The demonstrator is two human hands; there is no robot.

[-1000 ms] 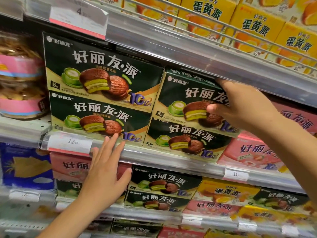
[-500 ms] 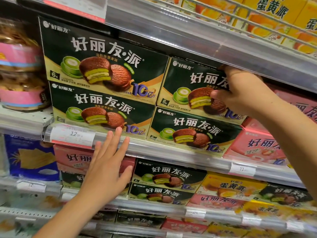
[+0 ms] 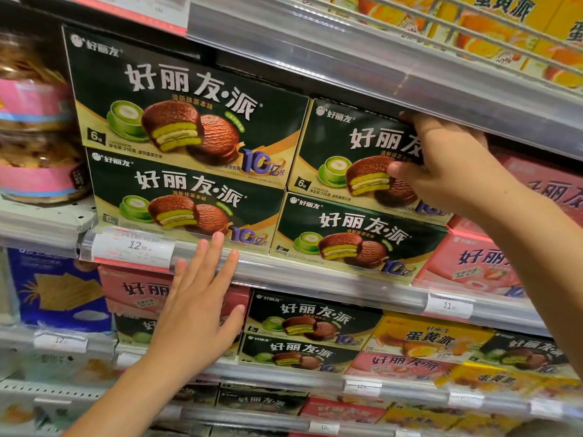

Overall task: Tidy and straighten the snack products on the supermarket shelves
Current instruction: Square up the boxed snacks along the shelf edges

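Supermarket snack aisle, mid-tidy. Right hand [image 3: 448, 165] clamped on the upper right green matcha-pie box [image 3: 353, 159], thumb across the printed face, other fingers curled over the top edge under the shelf lip above. Compared with a second ago, box drawn further forward and squared up, front face now close to flush with the lower right box [image 3: 344, 238] beneath the thumb, where earlier sat set back and skewed. Left of the gripping fingers, the larger two-box stack [image 3: 183, 146] unmoved throughout. Left hand [image 3: 198, 310] open and flat, fingers straight and spread, tips reaching the clear price rail [image 3: 315, 275] just below the lower left box; position little altered over the last second, apparently bracing. Judged from the alignment: this stack nearly straightened, only a final nudge left.

Beyond the right wrist, pink strawberry boxes [image 3: 473, 263], blurred. Below the left palm, another tier of pink, green and yellow boxes [image 3: 429, 339] on sloped metal shelving with price tags [image 3: 448, 305] clipped to the rails. Above the right fingers, yellow egg-yolk-pie cartons [image 3: 504, 14] behind a wire guard. Far left of the left fingertips, clear tubs with pink labels [image 3: 34, 152].
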